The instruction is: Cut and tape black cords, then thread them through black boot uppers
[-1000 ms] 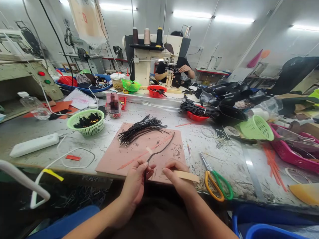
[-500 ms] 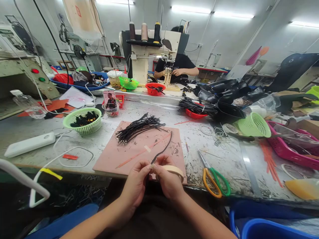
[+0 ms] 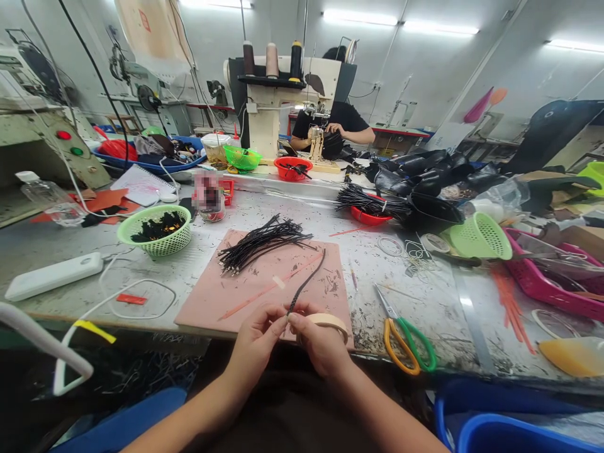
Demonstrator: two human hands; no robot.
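Fingertips of the left hand [image 3: 257, 340] and the right hand [image 3: 321, 345] meet on the near end of a black cord [image 3: 304, 284], each hand pinching it narrowly between thumb and forefinger. The cord runs up and away from them in a slight curve, lying over a pink mat [image 3: 221, 296] at the front edge of the table [image 3: 443, 302]. A roll of beige tape [image 3: 333, 319] sits against the back of the right hand's fingers (whether they pass through the ring cannot be told).

Farther back on the mat lies a bundle [image 3: 262, 242] of like cords, well apart from the held one. Scissors [image 3: 408, 343] with orange and green handles lie just right of the mat, near the right hand. Left of the mat are a white cable [image 3: 141, 302], a power bank [image 3: 51, 277] and a green basket [image 3: 155, 229] with dark pieces in it. At the far side of the table a person [image 3: 342, 123] sits at a sewing machine [image 3: 278, 100].
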